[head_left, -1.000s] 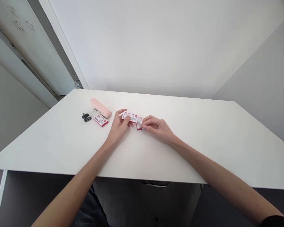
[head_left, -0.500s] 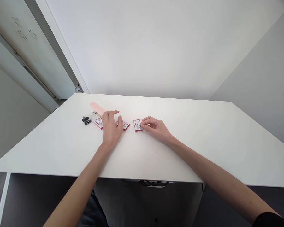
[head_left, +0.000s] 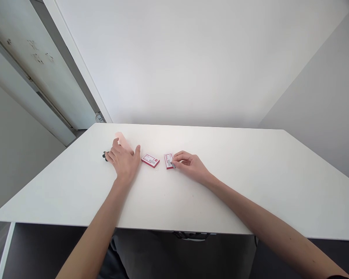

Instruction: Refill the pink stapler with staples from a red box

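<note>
Where boxes [head_left: 150, 160] lie, a white table [head_left: 221, 205] fronts a pale wall [head_left: 192, 62].

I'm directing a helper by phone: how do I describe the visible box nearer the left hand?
On the white table, look at the gap between the left hand and the right hand. Find the red-and-white box just beside the left hand. No fingers cover it, whereas the right hand overlaps a corner of the similar neighbouring box.

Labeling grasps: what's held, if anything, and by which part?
Right hand pinches a small gray piece; held end unclear. Left hand is spread open, no hold visible.
</note>
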Demonstrator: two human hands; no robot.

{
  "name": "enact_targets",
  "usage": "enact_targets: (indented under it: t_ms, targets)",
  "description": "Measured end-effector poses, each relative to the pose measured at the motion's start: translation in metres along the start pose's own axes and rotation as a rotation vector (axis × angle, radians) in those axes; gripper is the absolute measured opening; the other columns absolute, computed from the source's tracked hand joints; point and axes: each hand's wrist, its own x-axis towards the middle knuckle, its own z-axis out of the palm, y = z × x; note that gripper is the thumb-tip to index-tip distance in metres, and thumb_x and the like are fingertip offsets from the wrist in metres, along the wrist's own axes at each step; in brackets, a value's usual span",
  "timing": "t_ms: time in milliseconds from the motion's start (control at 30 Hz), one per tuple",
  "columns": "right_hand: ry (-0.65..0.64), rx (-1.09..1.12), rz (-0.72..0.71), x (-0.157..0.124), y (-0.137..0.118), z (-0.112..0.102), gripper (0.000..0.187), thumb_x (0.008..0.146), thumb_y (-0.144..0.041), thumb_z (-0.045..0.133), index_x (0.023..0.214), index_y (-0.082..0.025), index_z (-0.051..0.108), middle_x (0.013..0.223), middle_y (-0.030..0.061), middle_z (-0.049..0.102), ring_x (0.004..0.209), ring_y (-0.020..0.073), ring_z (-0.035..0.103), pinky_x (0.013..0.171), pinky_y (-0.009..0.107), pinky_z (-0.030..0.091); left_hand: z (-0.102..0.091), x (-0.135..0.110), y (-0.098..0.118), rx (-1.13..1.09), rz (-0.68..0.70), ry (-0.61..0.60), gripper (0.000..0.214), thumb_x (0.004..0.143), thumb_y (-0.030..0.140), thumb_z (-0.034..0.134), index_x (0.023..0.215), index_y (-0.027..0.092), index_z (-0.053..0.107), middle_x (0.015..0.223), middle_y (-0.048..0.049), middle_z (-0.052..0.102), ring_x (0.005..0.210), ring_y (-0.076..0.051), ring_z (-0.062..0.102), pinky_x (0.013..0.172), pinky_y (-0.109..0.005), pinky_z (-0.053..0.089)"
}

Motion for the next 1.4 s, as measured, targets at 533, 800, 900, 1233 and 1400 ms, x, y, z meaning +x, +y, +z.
enact_targets:
  t_ms: [533, 800, 900, 1233, 1400]
  targets:
    - [0.005, -0.023, 0.02, -0.003, -0.001, 0.001, 0.024, 0.088, -0.05, 0.079, 0.089, -0.026, 0.08, 0.12, 0.0048, 0.067, 0.085, 0.0162, 0.062, 0.07, 0.031, 0.047, -0.005, 0.009, 0.0, -0.15, 0.076, -0.004, 0.052, 0.1, 0.032, 0.051, 0.148, 0.014, 0.044, 0.126, -0.0199, 0.068, 0.124, -0.036, 0.061, 0.118, -0.055, 0.037]
    - [0.012, 0.103, 0.012, 0.0, -0.003, -0.004, 0.028, 0.084, -0.053, 0.082, 0.088, -0.025, 0.081, 0.115, 0.0038, 0.068, 0.077, 0.0139, 0.053, 0.074, 0.033, 0.047, -0.03, -0.008, 0.032, -0.744, 0.076, -0.361, 0.042, 0.102, 0.059, 0.054, 0.117, 0.022, 0.068, 0.114, -0.0085, 0.074, 0.109, -0.025, 0.065, 0.098, -0.036, 0.049]
    - [0.005, 0.203, 0.029, 0.002, -0.003, -0.007, 0.028, 0.084, -0.053, 0.083, 0.087, -0.025, 0.081, 0.118, 0.0041, 0.068, 0.074, 0.0126, 0.05, 0.072, 0.033, 0.047, -0.035, -0.013, 0.038, -0.81, 0.047, -0.513, 0.049, 0.099, 0.067, 0.054, 0.092, 0.021, 0.07, 0.098, -0.0067, 0.072, 0.096, -0.022, 0.064, 0.091, -0.033, 0.05]
    - [-0.078, 0.328, -0.005, 0.0, -0.001, -0.013, 0.027, 0.087, -0.053, 0.082, 0.086, -0.026, 0.081, 0.146, 0.0073, 0.066, 0.083, 0.0167, 0.06, 0.073, 0.036, 0.049, -0.036, -0.023, 0.042, -0.913, 0.029, -0.893, 0.053, 0.091, 0.071, 0.063, 0.077, 0.02, 0.069, 0.079, -0.004, 0.068, 0.078, -0.021, 0.062, 0.073, -0.032, 0.051]
    - [-0.089, 0.268, -0.014, -0.002, -0.004, -0.012, 0.028, 0.087, -0.053, 0.082, 0.081, -0.026, 0.08, 0.143, 0.0083, 0.068, 0.09, 0.0203, 0.062, 0.073, 0.037, 0.049, -0.04, -0.024, 0.045, -0.997, -0.04, -0.954, 0.053, 0.094, 0.07, 0.061, 0.096, 0.02, 0.08, 0.086, -0.0052, 0.073, 0.078, -0.022, 0.066, 0.074, -0.034, 0.052]
